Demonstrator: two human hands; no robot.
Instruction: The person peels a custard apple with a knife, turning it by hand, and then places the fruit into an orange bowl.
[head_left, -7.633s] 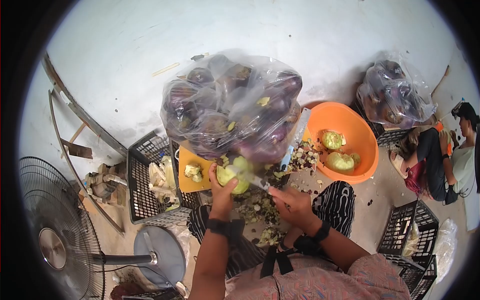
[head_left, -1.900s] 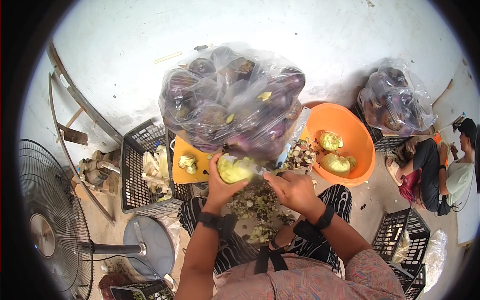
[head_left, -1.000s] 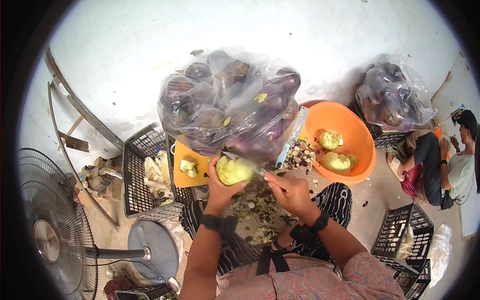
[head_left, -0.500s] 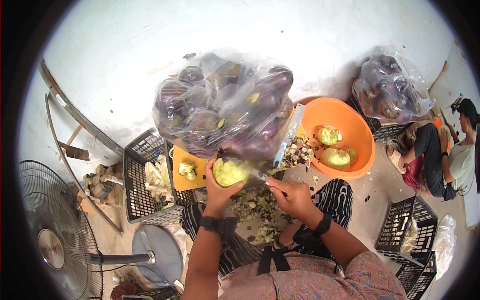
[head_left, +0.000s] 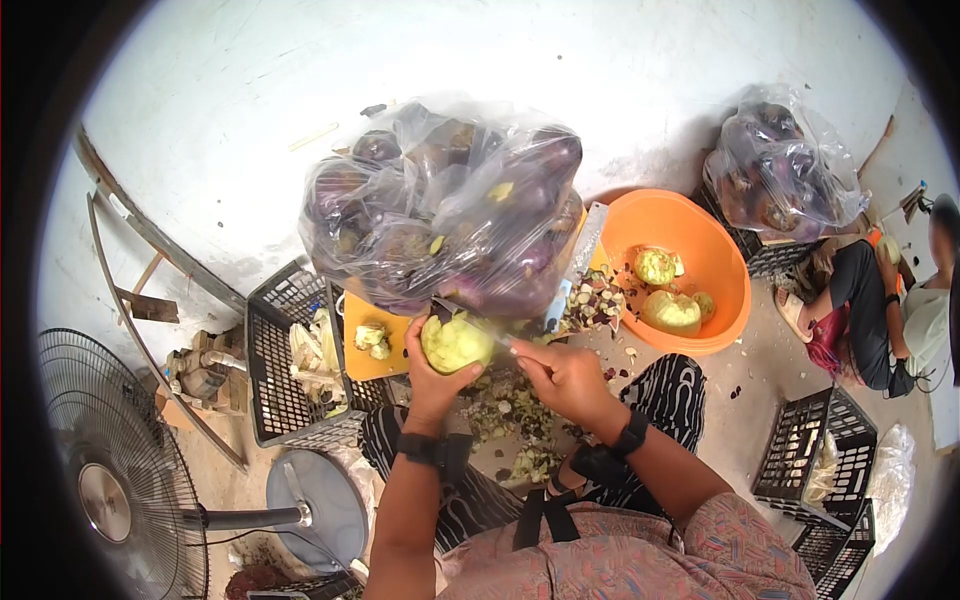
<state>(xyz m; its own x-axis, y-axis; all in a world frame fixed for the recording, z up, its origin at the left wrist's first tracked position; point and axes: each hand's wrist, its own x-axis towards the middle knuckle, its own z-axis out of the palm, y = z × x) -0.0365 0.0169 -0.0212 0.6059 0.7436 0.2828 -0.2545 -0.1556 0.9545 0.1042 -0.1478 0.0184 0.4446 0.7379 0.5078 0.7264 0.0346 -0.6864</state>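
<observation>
My left hand point(head_left: 432, 385) is wrapped round a peeled, pale yellow-green eggplant point(head_left: 456, 343) with a little dark skin at its top. My right hand point(head_left: 568, 378) grips a knife point(head_left: 492, 331), its blade blurred by motion against the eggplant's upper right side. Just beyond both hands lies a big clear plastic bag point(head_left: 440, 215) full of dark purple eggplants. Cut scraps point(head_left: 512, 410) lie on the floor below my hands, between my knees.
To the right, an orange basin point(head_left: 735, 270) holds peeled eggplants. Peelings point(head_left: 597, 300) lie beside a metal blade point(head_left: 588, 240). A black crate point(head_left: 270, 350) and a fan point(head_left: 110, 490) stand left. Another bagged pile point(head_left: 785, 175) is at the back right, near a seated person point(head_left: 915, 310).
The knife and my right hand have shifted slightly, with the blade now higher across the eggplant. The eggplant has turned a little in my left hand. The seated person's head and hands moved slightly.
</observation>
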